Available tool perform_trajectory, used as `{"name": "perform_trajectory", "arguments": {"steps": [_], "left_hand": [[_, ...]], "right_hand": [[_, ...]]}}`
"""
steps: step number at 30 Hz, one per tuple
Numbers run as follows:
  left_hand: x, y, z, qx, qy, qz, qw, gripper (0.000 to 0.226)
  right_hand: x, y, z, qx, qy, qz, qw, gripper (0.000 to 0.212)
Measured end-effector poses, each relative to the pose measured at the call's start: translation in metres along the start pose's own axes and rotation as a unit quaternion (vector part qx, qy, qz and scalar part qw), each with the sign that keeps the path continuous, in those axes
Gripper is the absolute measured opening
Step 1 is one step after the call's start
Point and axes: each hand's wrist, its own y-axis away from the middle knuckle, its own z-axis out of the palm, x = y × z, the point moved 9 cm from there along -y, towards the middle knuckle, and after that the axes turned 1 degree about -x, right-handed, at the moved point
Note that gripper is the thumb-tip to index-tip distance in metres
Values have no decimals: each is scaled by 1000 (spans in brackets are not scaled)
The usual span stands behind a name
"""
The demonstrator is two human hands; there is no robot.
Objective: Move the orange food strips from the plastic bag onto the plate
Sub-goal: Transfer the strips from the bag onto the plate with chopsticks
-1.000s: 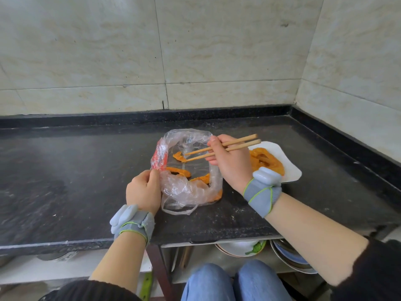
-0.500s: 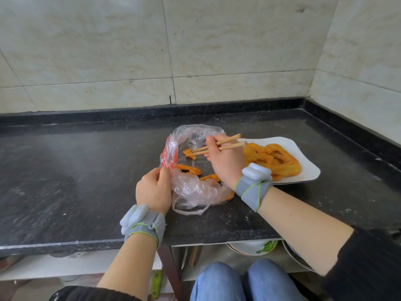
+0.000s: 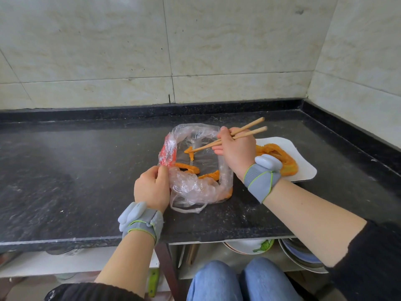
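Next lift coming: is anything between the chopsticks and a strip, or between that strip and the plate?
The right hand holds chopsticks whose tips meet a strip inside the open plastic bag, held by the left hand. Toward the plate, only the bag's rolled right rim stands between.

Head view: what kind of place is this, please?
Probably a home kitchen: a dark stone counter against tiled walls, with plates stored underneath it.

wrist bands (image 3: 142, 221): 2, grey, green piping | sleeves (image 3: 373, 263): black | jeans (image 3: 217, 281): blue
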Motion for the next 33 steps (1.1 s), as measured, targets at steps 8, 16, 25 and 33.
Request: {"name": "perform_trajectory", "arguments": {"steps": [8,16,25,33], "left_hand": [[2,2,-1,-2,6,-1,1000,33],[0,0,-1,2,7,-6,1000,38],[-1,-1,-1,4,-5,3,1000,35],[1,2,-1,-1,-9,3,1000,32]], "right_hand": [[3,5,13,-25,13,-2,1000,28],[-6,7,6,1,30,-34,999,32],[-46,4,-44,6,-4,-75,997,31],[-77,-1,-109,50,-19,-105,993,32]]}}
